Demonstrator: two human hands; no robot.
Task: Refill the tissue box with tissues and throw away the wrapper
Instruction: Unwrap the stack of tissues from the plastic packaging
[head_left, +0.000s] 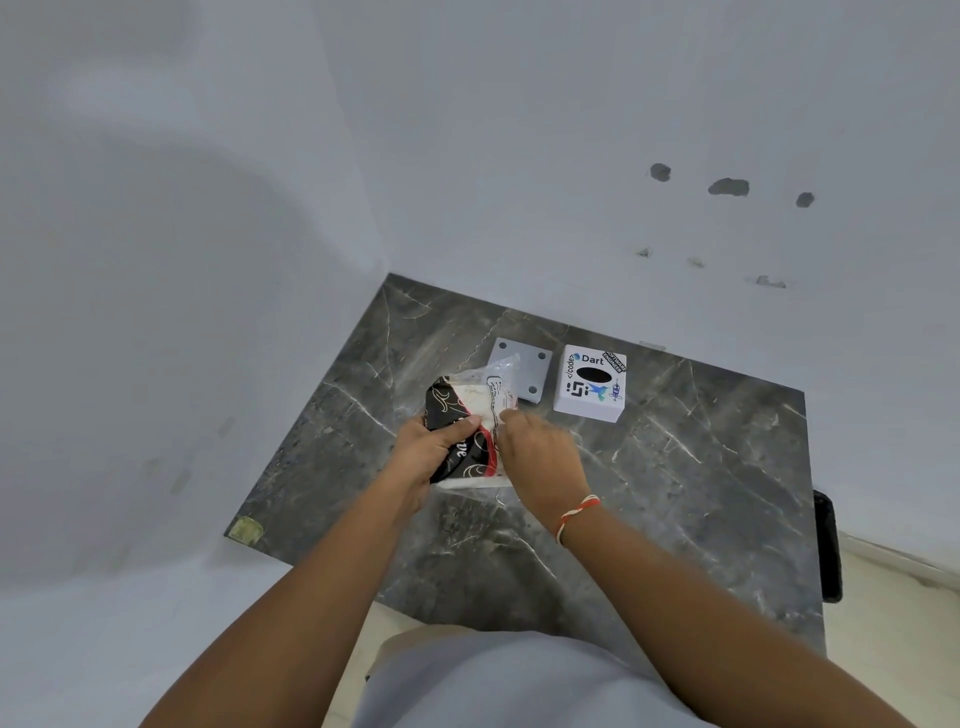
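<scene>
A tissue pack (470, 415) in a black, red and clear plastic wrapper sits over the dark marble table (675, 493). My left hand (434, 449) grips its black side from the left. On the pack's right side, my right hand (540, 457) pinches the clear wrapper; white tissues show through the plastic. The white tissue box (590, 382), with stickers and a dark oval slot on top, stands behind and to the right of the pack. A flat grey base plate (524, 366) with corner holes lies just left of the box, partly hidden by the wrapper.
The table stands in a corner of white walls. A black object (827, 545) sits at the table's right edge. A yellowish label (245, 531) marks the front left corner. Bare marble lies to the right of the hands and in front of them.
</scene>
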